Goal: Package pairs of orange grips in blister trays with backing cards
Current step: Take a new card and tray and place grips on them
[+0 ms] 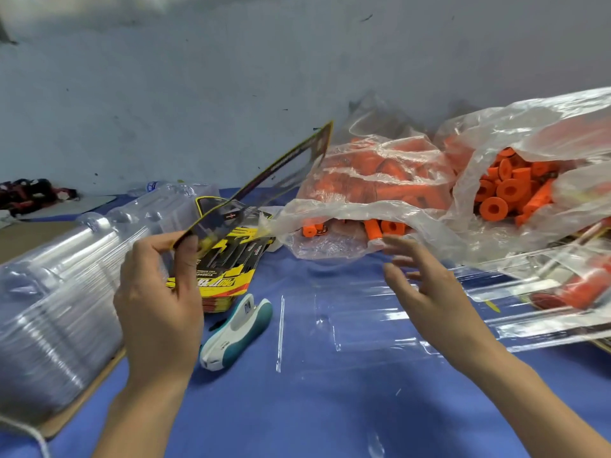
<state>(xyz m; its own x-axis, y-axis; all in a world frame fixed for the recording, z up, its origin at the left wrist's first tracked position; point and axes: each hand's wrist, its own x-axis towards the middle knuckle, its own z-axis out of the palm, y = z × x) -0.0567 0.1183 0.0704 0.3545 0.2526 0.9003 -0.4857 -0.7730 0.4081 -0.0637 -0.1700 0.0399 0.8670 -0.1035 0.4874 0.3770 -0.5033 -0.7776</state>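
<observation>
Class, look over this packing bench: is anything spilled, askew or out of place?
Mostly orderly. One oddity: a few orange grips poke from the open mouth of the nearer plastic bag toward the blue table. The left hand holds a backing card tilted up; the stapler lies askew.

From my feed, a pale blue-grey wall (231,77) with dark scuffs and specks fills the view from nine to three o'clock. Below it, a table under a blue cloth (297,408) runs to six o'clock. The light is soft and even.
</observation>
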